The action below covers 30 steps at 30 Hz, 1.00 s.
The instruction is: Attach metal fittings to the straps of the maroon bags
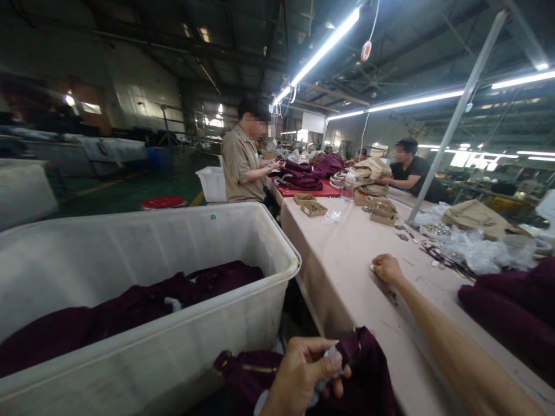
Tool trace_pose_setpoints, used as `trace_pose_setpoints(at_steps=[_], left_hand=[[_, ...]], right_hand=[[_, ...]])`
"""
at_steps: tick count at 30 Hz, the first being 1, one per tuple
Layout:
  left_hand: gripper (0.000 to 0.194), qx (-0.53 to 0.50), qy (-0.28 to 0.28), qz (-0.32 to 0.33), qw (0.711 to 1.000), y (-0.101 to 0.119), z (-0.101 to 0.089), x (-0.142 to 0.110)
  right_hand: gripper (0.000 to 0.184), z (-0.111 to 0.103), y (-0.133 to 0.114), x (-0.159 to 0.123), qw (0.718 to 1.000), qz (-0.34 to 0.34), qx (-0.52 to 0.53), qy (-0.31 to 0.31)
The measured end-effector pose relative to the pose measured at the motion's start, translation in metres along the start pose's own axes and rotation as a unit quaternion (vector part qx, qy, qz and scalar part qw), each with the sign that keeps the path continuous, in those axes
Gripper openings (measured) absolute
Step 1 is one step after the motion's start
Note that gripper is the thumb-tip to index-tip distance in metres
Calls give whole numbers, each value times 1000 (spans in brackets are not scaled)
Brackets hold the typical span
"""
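My left hand (303, 372) is closed in a pinch at the bottom of the view, gripping a dark maroon garment (364, 375) and a small pale piece at its edge. My right arm reaches out across the pink table (342, 254). My right hand (387, 268) rests there with its fingers curled over a small pale object that I cannot make out.
A big white plastic bin (173, 341) with maroon garments stands to my left. More maroon fabric (515, 306) lies at the right, beside clear plastic bags (481, 251) and small metal parts. Cardboard boxes (313, 208) sit farther up. Two people work at the far end.
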<state>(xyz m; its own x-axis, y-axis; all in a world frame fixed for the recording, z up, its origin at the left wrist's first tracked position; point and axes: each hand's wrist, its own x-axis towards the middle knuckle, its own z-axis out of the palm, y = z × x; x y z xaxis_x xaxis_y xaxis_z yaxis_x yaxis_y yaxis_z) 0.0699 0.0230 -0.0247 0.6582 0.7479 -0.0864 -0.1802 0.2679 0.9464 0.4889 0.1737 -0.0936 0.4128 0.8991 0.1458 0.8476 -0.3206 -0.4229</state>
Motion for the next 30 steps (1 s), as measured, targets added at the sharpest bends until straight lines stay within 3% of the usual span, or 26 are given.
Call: trace_pose_setpoints(at_steps=[8, 20, 30], left_hand=[[48, 5, -15, -2, 1000, -9, -9, 8], [49, 30, 1, -23, 999, -2, -13, 16], [51, 26, -4, -13, 1000, 0, -13, 14]], right_hand=[[27, -5, 4, -9, 999, -10, 15, -41], [27, -37, 7, 8, 990, -48, 38, -126], [27, -25, 0, 2, 992, -30, 7, -122]])
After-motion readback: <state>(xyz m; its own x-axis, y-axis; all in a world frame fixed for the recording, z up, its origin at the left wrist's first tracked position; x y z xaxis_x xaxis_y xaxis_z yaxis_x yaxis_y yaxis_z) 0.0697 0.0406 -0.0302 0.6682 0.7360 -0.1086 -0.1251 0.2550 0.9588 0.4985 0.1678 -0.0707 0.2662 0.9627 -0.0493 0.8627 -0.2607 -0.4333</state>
